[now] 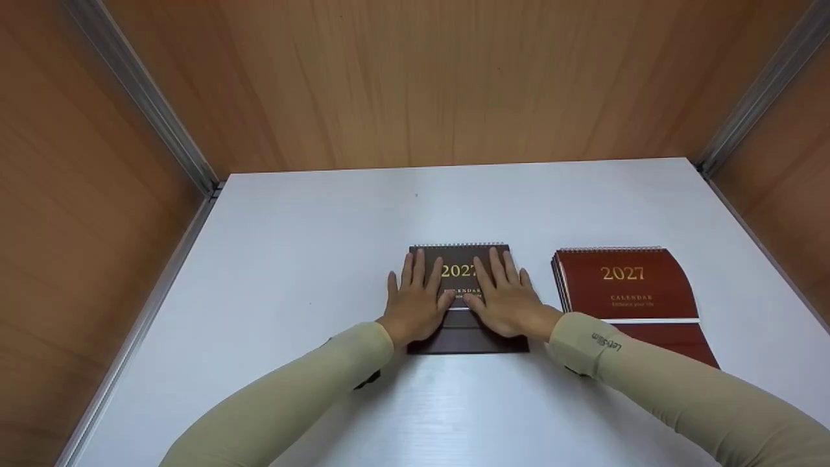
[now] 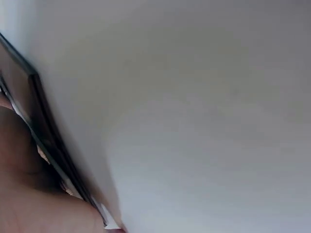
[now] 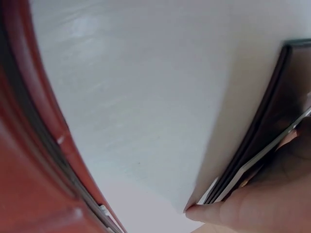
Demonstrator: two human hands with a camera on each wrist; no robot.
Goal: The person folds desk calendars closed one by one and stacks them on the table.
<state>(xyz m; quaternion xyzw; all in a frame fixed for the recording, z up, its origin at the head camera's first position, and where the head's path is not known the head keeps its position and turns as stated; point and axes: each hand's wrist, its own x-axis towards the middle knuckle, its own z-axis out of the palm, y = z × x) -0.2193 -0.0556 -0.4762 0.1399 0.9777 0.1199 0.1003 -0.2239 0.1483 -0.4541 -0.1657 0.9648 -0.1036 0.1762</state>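
A dark brown 2027 desk calendar (image 1: 459, 254) with a spiral binding along its far edge lies on the white table. Both hands rest on its cover with fingers spread and straight. My left hand (image 1: 415, 310) covers the left side, and my right hand (image 1: 509, 305) covers the right side, the thumbs close together near the middle. Part of the cover lettering is hidden under the fingers. In the left wrist view the dark calendar (image 2: 46, 121) shows its edge beside the palm. The right wrist view has the calendar's edge (image 3: 257, 121) beside the right hand (image 3: 262, 208).
A red 2027 desk calendar (image 1: 626, 285) lies to the right, its lower part overlapped by the right sleeve (image 1: 648, 370). The white table (image 1: 311, 227) is bounded by wooden panels (image 1: 415, 84) at the back and sides, with metal rails (image 1: 149, 97) at the corners.
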